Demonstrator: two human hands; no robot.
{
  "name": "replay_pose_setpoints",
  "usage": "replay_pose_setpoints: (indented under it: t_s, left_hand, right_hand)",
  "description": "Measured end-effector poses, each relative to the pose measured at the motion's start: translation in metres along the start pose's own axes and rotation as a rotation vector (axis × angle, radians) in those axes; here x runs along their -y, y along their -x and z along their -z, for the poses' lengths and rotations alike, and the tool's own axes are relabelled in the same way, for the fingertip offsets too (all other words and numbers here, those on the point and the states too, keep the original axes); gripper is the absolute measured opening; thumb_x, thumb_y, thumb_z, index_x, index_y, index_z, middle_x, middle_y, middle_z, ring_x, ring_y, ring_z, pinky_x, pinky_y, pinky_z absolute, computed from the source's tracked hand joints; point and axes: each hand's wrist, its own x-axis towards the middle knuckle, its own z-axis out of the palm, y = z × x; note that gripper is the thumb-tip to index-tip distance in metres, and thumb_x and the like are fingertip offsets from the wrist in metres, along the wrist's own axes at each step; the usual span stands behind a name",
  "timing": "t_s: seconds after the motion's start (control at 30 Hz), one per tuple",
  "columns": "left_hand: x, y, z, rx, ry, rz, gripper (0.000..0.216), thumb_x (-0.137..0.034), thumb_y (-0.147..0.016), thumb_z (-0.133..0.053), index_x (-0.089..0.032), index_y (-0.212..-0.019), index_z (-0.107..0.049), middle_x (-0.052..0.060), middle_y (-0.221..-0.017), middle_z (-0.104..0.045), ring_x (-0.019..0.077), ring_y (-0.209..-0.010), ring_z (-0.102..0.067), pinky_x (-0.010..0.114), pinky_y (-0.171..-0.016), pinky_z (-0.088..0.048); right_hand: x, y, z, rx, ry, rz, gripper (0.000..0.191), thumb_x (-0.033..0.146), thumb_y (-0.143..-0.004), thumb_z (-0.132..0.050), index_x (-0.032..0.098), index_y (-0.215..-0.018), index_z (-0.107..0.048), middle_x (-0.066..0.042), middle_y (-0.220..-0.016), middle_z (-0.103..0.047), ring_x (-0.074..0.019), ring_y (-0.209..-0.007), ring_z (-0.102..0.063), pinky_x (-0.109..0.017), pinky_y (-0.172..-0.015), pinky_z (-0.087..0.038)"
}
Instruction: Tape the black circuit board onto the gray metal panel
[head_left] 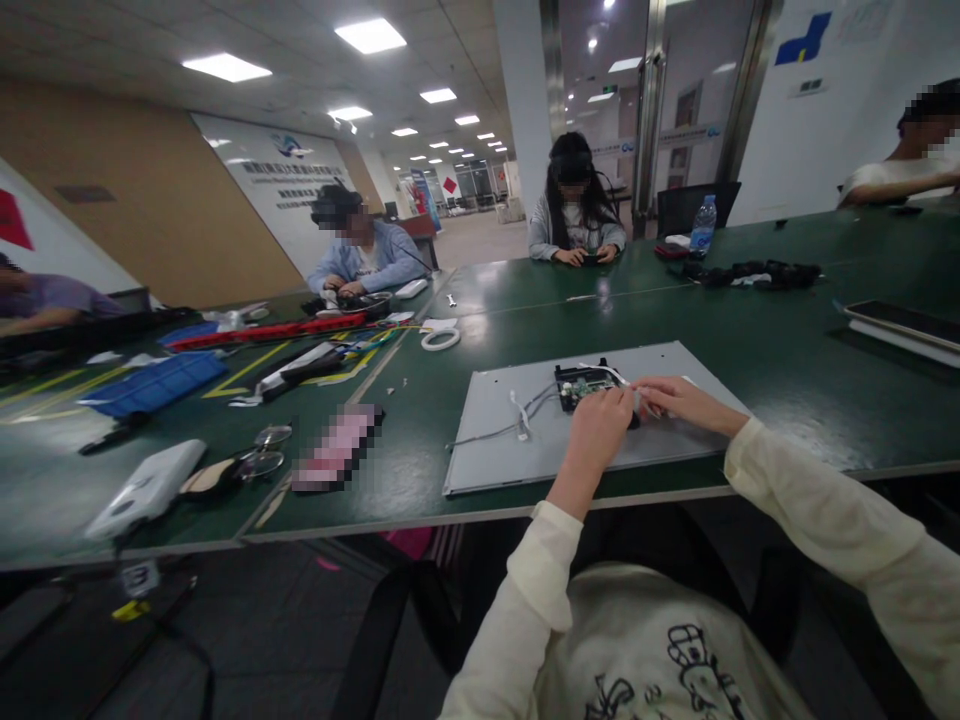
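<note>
A grey flat panel [517,455] lies on the table in front of me. On it sits a black frame with a green circuit board [581,388], partly covered by my hands. A white cable [611,372] curves over the board to my fingers. My left hand [602,428] is closed at the board's near edge, its fingertips hidden from me. Just to the right, my right hand [688,402] pinches the white cable. Grey wires [487,436] with a white connector [520,418] trail left across the panel.
Left of the panel lie a pink phone [337,448], eyeglasses [264,452], a white device [150,490] and a blue tray [161,383]. A roll of white tape [440,340] is farther back. A water bottle [703,226] stands at the far side. Several people sit around the table.
</note>
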Motion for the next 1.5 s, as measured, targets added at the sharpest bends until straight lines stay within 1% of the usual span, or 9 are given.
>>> replay_pose_setpoints:
  t_s: [0.1,0.2,0.43,0.67,0.8,0.9,1.03,1.23,1.5]
  left_hand:
    - [-0.002,0.001,0.001,-0.004,-0.002,0.024,0.019,-0.015,-0.096,-0.042,-0.015,-0.108,-0.056,0.01,-0.099,-0.066,0.0204,-0.093,-0.064,0.031,-0.077,-0.047]
    - [-0.002,0.002,0.0,-0.003,-0.016,0.041,0.017,-0.013,-0.095,-0.042,-0.015,-0.102,-0.057,0.009,-0.095,-0.066,0.0203,-0.089,-0.064,0.031,-0.075,-0.047]
    - [0.004,0.008,0.003,-0.035,0.008,0.018,0.022,-0.013,-0.095,-0.04,-0.017,-0.101,-0.06,0.009,-0.1,-0.068,0.0216,-0.097,-0.063,0.038,-0.089,-0.042]
    - [-0.006,0.024,0.005,-0.054,0.161,0.16,0.032,-0.012,-0.092,-0.039,-0.019,-0.118,-0.058,0.01,-0.12,-0.065,0.0206,-0.121,-0.053,0.043,-0.107,-0.032]
    - [-0.022,0.03,-0.003,-0.096,0.216,0.212,0.032,-0.013,-0.092,-0.041,-0.018,-0.119,-0.056,0.01,-0.123,-0.064,0.02,-0.126,-0.05,0.044,-0.112,-0.028]
    - [-0.029,0.03,-0.008,-0.062,0.225,0.25,0.028,-0.019,-0.094,-0.041,-0.016,-0.119,-0.054,0.011,-0.118,-0.065,0.0212,-0.115,-0.057,0.043,-0.108,-0.033]
    - [-0.031,0.029,-0.009,-0.015,0.199,0.282,0.027,-0.024,-0.096,-0.041,-0.015,-0.117,-0.054,0.011,-0.109,-0.068,0.0222,-0.102,-0.062,0.043,-0.105,-0.035]
    - [-0.031,0.033,-0.006,0.0,0.202,0.329,0.025,-0.027,-0.096,-0.042,-0.016,-0.114,-0.056,0.013,-0.111,-0.068,0.0253,-0.111,-0.059,0.05,-0.11,-0.028]
    - [-0.027,0.036,-0.002,0.017,0.253,0.34,0.026,-0.024,-0.095,-0.045,-0.018,-0.117,-0.056,0.01,-0.116,-0.067,0.0237,-0.114,-0.057,0.044,-0.103,-0.036]
  right_hand:
    - [0.004,0.0,0.0,0.051,0.017,-0.03,0.049,0.061,-0.088,-0.046,0.015,-0.088,-0.065,-0.003,-0.071,-0.061,-0.0115,-0.06,-0.048,-0.024,-0.055,-0.037]
    - [0.006,0.001,0.003,0.055,-0.013,-0.092,0.052,0.065,-0.083,-0.052,0.016,-0.069,-0.057,0.0,-0.061,-0.051,-0.0096,-0.055,-0.043,-0.023,-0.051,-0.034]
    - [0.002,0.001,0.006,-0.042,-0.129,-0.188,0.043,0.059,-0.075,-0.064,0.017,-0.082,-0.06,0.005,-0.061,-0.047,-0.0076,-0.053,-0.041,-0.02,-0.049,-0.031]
    - [-0.006,-0.003,0.005,-0.026,-0.008,-0.199,0.039,0.055,-0.076,-0.06,0.017,-0.079,-0.061,0.002,-0.061,-0.053,-0.0093,-0.053,-0.046,-0.02,-0.05,-0.034]
    - [-0.018,-0.008,0.006,-0.042,0.184,-0.122,0.037,0.053,-0.081,-0.054,0.017,-0.075,-0.064,0.002,-0.059,-0.056,-0.0105,-0.052,-0.048,-0.022,-0.051,-0.035]
    - [-0.022,-0.009,0.004,-0.11,0.361,-0.06,0.038,0.05,-0.085,-0.05,0.018,-0.071,-0.065,0.001,-0.059,-0.06,-0.0125,-0.056,-0.053,-0.023,-0.057,-0.037]
    - [-0.019,-0.007,-0.002,-0.165,0.628,0.01,0.034,0.048,-0.087,-0.05,0.02,-0.076,-0.067,-0.002,-0.072,-0.069,-0.0172,-0.068,-0.062,-0.026,-0.065,-0.039]
    - [-0.014,0.001,-0.006,-0.218,0.968,-0.044,0.029,0.05,-0.088,-0.052,0.022,-0.087,-0.062,-0.005,-0.075,-0.069,-0.0213,-0.07,-0.065,-0.027,-0.059,-0.035]
    - [-0.011,0.007,-0.005,-0.257,1.13,-0.184,0.022,0.035,-0.092,-0.049,0.019,-0.103,-0.057,-0.006,-0.074,-0.067,-0.0216,-0.07,-0.065,-0.027,-0.056,-0.028]
